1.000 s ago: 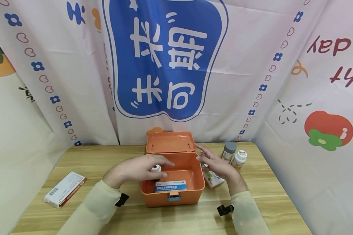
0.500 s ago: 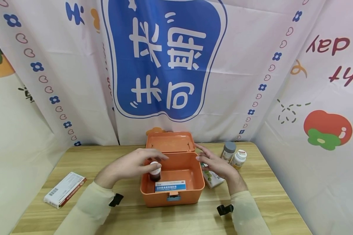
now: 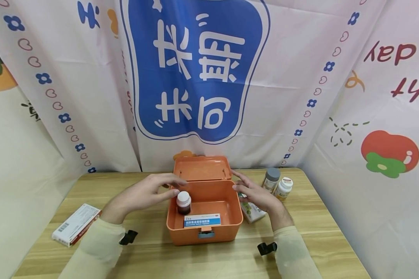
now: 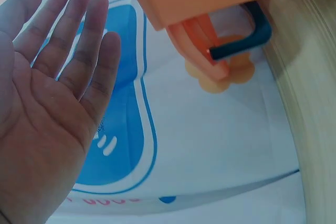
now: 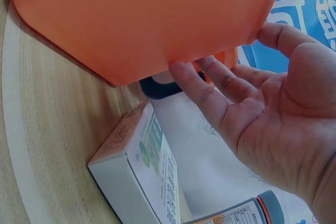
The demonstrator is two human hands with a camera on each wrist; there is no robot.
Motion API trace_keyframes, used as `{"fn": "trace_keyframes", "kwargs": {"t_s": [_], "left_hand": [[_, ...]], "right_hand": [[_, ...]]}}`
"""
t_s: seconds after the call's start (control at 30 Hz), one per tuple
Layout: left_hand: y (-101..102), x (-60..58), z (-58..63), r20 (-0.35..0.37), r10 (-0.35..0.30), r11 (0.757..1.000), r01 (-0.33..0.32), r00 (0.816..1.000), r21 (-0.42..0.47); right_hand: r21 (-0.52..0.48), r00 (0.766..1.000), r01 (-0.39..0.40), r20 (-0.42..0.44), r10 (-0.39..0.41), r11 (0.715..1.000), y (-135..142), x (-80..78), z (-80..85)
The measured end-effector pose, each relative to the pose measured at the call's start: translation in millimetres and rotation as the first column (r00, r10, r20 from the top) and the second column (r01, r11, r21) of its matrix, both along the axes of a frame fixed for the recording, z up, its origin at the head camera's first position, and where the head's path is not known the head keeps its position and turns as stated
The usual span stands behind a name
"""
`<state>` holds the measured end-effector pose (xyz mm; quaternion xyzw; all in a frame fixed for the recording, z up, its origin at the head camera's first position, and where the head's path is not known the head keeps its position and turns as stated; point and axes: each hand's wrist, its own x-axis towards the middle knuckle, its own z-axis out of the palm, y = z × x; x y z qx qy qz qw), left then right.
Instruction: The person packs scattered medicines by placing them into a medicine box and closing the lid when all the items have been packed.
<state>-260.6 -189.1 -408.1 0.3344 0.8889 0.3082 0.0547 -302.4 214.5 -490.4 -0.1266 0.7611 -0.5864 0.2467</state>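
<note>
We are hovering our left hand (image 3: pixel 146 192), fingers loose, by the orange box (image 3: pixel 223 234) | our right hand (image 3: pixel 258 196) is touching its right rim, fingers extended — a white-capped bottle (image 3: pixel 184 203) is standing inside

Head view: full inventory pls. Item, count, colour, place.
Open case: 1, orange, mid-table
Latch: 1, grey-blue, case front
Dark bottle: 1, white cap, upright inside case, left
Blue-white carton: 1, inside case, front
White-red carton: 1, table, far left
White-green carton: 1, right of case, partly hidden
Grey-capped bottle: 1, back right
White-capped bottle: 1, beside it
Table: 1, wood-coloured, underneath
Printed cloth: mostly white, back and sides; piece count unclear
Wrist fittings: 2, black, one per wrist
Sleeves: 2, pale cream, forearms
Left hand: 1, by case's left side
Right hand: 1, at case's right side
</note>
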Motion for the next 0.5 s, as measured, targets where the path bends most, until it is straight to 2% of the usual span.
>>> {"fn": "trace_keyframes", "kwargs": {"t_s": [0.5], "left_hand": [[-33, 2.1, -5.8, 0.037, 0.112, 0.993, -0.113, 0.993, 0.014]], "right_hand": [[0.005, 1.000, 0.003, -0.004, -0.003, 1.000, 1, 0.2, -0.6]]}}
